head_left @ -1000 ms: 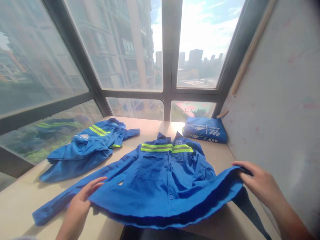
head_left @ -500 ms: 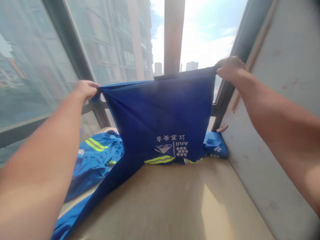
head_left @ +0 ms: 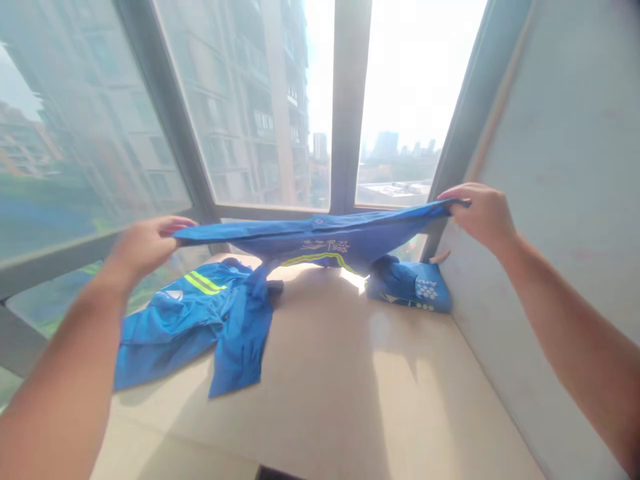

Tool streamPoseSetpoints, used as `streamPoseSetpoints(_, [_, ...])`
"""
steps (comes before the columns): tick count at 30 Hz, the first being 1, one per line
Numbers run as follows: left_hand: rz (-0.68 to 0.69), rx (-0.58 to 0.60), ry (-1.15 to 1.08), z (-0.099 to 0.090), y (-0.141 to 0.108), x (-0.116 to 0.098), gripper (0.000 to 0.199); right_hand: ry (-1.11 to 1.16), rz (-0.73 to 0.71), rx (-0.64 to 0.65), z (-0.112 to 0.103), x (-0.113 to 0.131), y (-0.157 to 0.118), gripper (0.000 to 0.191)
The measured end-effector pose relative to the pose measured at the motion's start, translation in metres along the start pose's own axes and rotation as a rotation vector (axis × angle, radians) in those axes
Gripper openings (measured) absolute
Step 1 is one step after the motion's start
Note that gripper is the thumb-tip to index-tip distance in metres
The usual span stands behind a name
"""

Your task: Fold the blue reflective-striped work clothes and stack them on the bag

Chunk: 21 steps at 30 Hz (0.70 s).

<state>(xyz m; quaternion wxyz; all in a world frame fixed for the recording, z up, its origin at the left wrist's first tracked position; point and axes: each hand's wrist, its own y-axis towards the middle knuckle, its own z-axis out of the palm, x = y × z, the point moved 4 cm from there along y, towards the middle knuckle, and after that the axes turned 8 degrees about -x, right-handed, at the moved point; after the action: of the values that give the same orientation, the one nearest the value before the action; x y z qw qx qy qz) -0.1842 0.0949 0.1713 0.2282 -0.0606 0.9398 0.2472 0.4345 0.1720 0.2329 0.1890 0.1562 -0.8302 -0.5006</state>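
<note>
A blue work jacket (head_left: 320, 230) with yellow reflective trim and white lettering is stretched wide in the air in front of me. My left hand (head_left: 145, 248) pinches its edge at the left, while my right hand (head_left: 481, 212) grips the edge at the right, slightly higher. Between my hands the near edge runs almost straight, and the lettered panel falls away behind it. One sleeve (head_left: 243, 347) hangs down over the left part of the wooden surface.
Another blue garment (head_left: 175, 320) with a yellow stripe lies crumpled on the wooden surface (head_left: 320, 380) at left. A folded blue garment (head_left: 425, 287) sits against the right wall (head_left: 560, 200). Windows with a frame post (head_left: 349, 107) stand behind. A dark object (head_left: 277, 473) shows at the bottom edge.
Both hands have come down, and the jacket's panel has gone from hanging upright to billowing nearly flat. Its sleeve has swung away from the near left toward the middle.
</note>
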Motion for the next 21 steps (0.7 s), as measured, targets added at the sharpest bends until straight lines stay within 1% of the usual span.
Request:
streamPoseSetpoints(1, [-0.002,-0.023,0.027,0.009,-0.017,0.005,0.037,0.040,0.057,0.014,0.007,-0.005,-0.040,0.031])
streamPoseSetpoints(2, [-0.013,-0.029,0.049,0.025,-0.038,0.012,0.042,0.059,0.113,0.043,0.016,-0.011,-0.080,0.031])
streamPoseSetpoints(3, [-0.034,-0.017,0.059,0.046,-0.063,0.021,0.045,0.071,0.164,0.060,0.024,-0.016,-0.119,0.030])
streamPoseSetpoints(4, [-0.071,0.044,0.045,0.072,-0.090,0.031,0.045,0.088,0.210,0.080,0.031,-0.021,-0.155,0.029])
streamPoseSetpoints(5, [-0.102,0.071,0.029,0.097,-0.117,0.040,0.044,0.100,0.253,0.099,0.037,-0.025,-0.189,0.027])
streamPoseSetpoints(7, [-0.158,0.138,-0.044,0.143,-0.169,0.054,0.043,0.089,0.315,0.134,0.047,-0.030,-0.249,0.023])
streamPoseSetpoints(8, [-0.170,0.170,-0.081,0.161,-0.191,0.057,0.043,0.074,0.336,0.145,0.050,-0.031,-0.275,0.021])
streamPoseSetpoints(10, [-0.201,0.222,-0.142,0.188,-0.229,0.057,0.043,0.051,0.349,0.162,0.056,-0.031,-0.319,0.019])
streamPoseSetpoints(12, [-0.232,0.277,-0.199,0.203,-0.256,0.056,0.043,0.037,0.346,0.166,0.060,-0.029,-0.354,0.018])
streamPoseSetpoints(13, [-0.245,0.302,-0.222,0.207,-0.267,0.056,0.043,0.034,0.343,0.170,0.062,-0.028,-0.368,0.017])
streamPoseSetpoints(15, [-0.266,0.325,-0.246,0.210,-0.282,0.063,0.042,0.026,0.348,0.176,0.063,-0.025,-0.391,0.017])
streamPoseSetpoints(18, [-0.299,0.304,-0.242,0.202,-0.292,0.080,0.039,0.022,0.361,0.181,0.051,-0.018,-0.411,0.018])
streamPoseSetpoints(21, [-0.346,0.293,-0.213,0.191,-0.299,0.092,0.037,0.062,0.359,0.190,0.028,-0.007,-0.420,0.018])
